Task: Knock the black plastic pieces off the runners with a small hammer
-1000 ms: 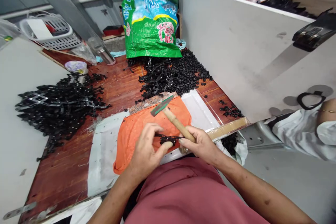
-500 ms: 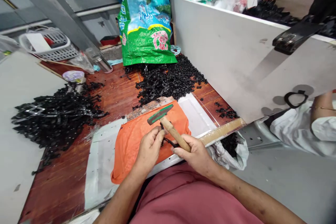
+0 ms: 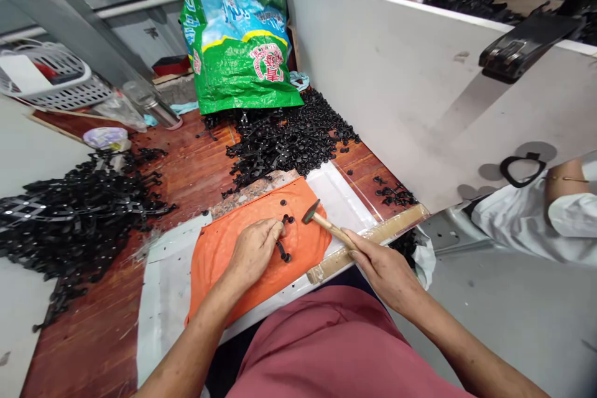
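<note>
My left hand (image 3: 254, 250) is closed on a small black linked part (image 3: 282, 251), its thumb and fingertips pinching it against an orange cloth (image 3: 217, 258). Round black ends of the part stick out past the fingers. Wrapped around the wooden handle of a hammer (image 3: 334, 231), my right hand (image 3: 386, 268) keeps it to the right of the part. The hammer's dark green head is raised over the cloth's right side, apart from the part. A small black disc (image 3: 283, 203) lies on the cloth beyond my left hand.
Loose black pieces (image 3: 289, 143) are heaped behind the cloth, under a green and blue bag (image 3: 242, 68). Linked black parts (image 3: 69, 211) are piled at left. A white panel (image 3: 396, 74) walls off the right. Another person's arm (image 3: 566, 183) shows at far right.
My right hand has drawn the hammer right, away from my left hand, and turned its head. The black part now rests lower on the cloth under my left fingers. The view has shifted slightly.
</note>
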### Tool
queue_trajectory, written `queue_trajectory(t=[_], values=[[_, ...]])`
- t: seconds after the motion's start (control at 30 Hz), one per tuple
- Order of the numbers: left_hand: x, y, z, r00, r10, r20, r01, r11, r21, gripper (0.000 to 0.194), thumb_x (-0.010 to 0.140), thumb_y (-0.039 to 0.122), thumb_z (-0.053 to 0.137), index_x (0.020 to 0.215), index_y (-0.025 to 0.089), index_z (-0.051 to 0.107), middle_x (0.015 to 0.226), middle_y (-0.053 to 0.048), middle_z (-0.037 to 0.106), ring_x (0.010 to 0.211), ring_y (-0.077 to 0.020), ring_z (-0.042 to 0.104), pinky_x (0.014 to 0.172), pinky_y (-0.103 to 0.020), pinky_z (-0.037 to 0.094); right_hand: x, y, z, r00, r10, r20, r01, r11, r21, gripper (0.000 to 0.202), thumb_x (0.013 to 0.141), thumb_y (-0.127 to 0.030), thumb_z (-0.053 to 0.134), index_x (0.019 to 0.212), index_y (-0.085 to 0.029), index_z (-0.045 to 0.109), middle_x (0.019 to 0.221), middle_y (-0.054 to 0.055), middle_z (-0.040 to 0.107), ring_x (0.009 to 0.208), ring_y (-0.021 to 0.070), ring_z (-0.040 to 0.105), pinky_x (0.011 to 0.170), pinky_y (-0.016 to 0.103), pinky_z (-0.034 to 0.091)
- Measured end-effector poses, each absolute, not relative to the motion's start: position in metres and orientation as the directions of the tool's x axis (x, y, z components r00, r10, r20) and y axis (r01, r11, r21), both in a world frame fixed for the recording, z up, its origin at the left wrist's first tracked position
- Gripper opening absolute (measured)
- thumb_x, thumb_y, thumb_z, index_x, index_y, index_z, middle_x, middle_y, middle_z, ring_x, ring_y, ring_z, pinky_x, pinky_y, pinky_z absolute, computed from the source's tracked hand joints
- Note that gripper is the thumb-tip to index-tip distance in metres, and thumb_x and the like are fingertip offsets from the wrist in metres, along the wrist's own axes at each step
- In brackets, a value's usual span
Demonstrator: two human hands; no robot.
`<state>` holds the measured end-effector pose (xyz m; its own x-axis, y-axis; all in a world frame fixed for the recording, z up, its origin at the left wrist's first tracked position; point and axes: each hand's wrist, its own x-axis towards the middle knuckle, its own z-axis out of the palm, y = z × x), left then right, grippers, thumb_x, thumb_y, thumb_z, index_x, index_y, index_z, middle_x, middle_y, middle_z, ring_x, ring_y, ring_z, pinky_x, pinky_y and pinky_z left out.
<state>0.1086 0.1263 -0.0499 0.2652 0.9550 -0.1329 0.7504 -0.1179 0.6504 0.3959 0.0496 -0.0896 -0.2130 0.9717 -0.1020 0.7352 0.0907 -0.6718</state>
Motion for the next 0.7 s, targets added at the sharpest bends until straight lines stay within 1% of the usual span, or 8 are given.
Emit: queue_trajectory(t=[0.17, 0.27, 0.37, 0.43, 0.5, 0.6, 0.7], values=[[0.102, 0.13, -0.054, 0.22, 0.968, -0.123, 0.759, -0.091, 0.645, 0.041, 0.098, 0.045, 0.035, 0.076, 0.022, 0.061, 0.086, -0.005, 0.073, 0.086, -0.0236, 0.067, 0.079, -0.034, 0.046, 0.395, 0.051, -0.088, -0.212, 0.973, -0.096, 0.756, 0.101, -0.647, 0.048, 0.107, -0.032, 0.039, 0.155, -0.032, 0.047, 0.144, 0.001, 0.063, 0.117, 0.0263, 0.07, 0.093, 0.04, 0.058], [0.094, 0.141, -0.057, 0.201, 0.975, -0.097, 0.763, -0.094, 0.64, 0.041, 0.098, 0.045, 0.035, 0.076, 0.022, 0.061, 0.086, -0.005, 0.073, 0.086, -0.0236, 0.066, 0.079, -0.033, 0.046, 0.395, 0.051, -0.089, -0.196, 0.976, -0.097, 0.765, 0.09, -0.637, 0.048, 0.107, -0.031, 0.04, 0.154, -0.034, 0.047, 0.138, 0.001, 0.068, 0.111, 0.0265, 0.073, 0.089, 0.04, 0.06], [0.087, 0.157, -0.06, 0.185, 0.98, -0.08, 0.766, -0.092, 0.636, 0.043, 0.098, 0.047, 0.035, 0.078, 0.021, 0.063, 0.086, -0.005, 0.074, 0.086, -0.0237, 0.067, 0.08, -0.034, 0.046, 0.395, 0.05, -0.089, -0.192, 0.976, -0.107, 0.77, 0.082, -0.633, 0.049, 0.106, -0.03, 0.039, 0.154, -0.032, 0.048, 0.134, 0.002, 0.07, 0.108, 0.0278, 0.074, 0.087, 0.042, 0.06], [0.085, 0.166, -0.06, 0.211, 0.975, -0.073, 0.76, -0.117, 0.64, 0.043, 0.098, 0.047, 0.035, 0.078, 0.021, 0.063, 0.085, -0.004, 0.074, 0.085, -0.0233, 0.067, 0.08, -0.033, 0.045, 0.394, 0.051, -0.089, -0.198, 0.974, -0.107, 0.761, 0.084, -0.644, 0.049, 0.106, -0.03, 0.039, 0.154, -0.031, 0.048, 0.136, 0.002, 0.069, 0.11, 0.028, 0.073, 0.09, 0.043, 0.059], [0.084, 0.171, -0.059, 0.247, 0.967, -0.067, 0.751, -0.147, 0.643, 0.042, 0.098, 0.045, 0.035, 0.078, 0.021, 0.063, 0.084, -0.004, 0.074, 0.084, -0.0226, 0.067, 0.079, -0.032, 0.045, 0.394, 0.051, -0.088, -0.199, 0.974, -0.108, 0.753, 0.082, -0.653, 0.049, 0.106, -0.031, 0.039, 0.154, -0.032, 0.048, 0.137, 0.002, 0.068, 0.111, 0.0273, 0.073, 0.092, 0.042, 0.058], [0.086, 0.173, -0.059, 0.27, 0.96, -0.074, 0.744, -0.159, 0.649, 0.041, 0.098, 0.044, 0.036, 0.078, 0.021, 0.064, 0.086, -0.004, 0.075, 0.084, -0.0224, 0.067, 0.079, -0.032, 0.045, 0.395, 0.051, -0.088, -0.199, 0.974, -0.109, 0.749, 0.079, -0.658, 0.049, 0.106, -0.03, 0.04, 0.154, -0.033, 0.048, 0.137, 0.001, 0.068, 0.111, 0.0266, 0.073, 0.091, 0.04, 0.059], [0.088, 0.173, -0.06, 0.274, 0.958, -0.086, 0.746, -0.155, 0.648, 0.041, 0.098, 0.044, 0.036, 0.078, 0.021, 0.064, 0.087, -0.004, 0.075, 0.085, -0.0228, 0.068, 0.079, -0.032, 0.046, 0.395, 0.051, -0.089, -0.197, 0.974, -0.11, 0.745, 0.076, -0.663, 0.049, 0.105, -0.03, 0.039, 0.154, -0.032, 0.049, 0.136, 0.002, 0.069, 0.109, 0.0269, 0.074, 0.089, 0.041, 0.059]])
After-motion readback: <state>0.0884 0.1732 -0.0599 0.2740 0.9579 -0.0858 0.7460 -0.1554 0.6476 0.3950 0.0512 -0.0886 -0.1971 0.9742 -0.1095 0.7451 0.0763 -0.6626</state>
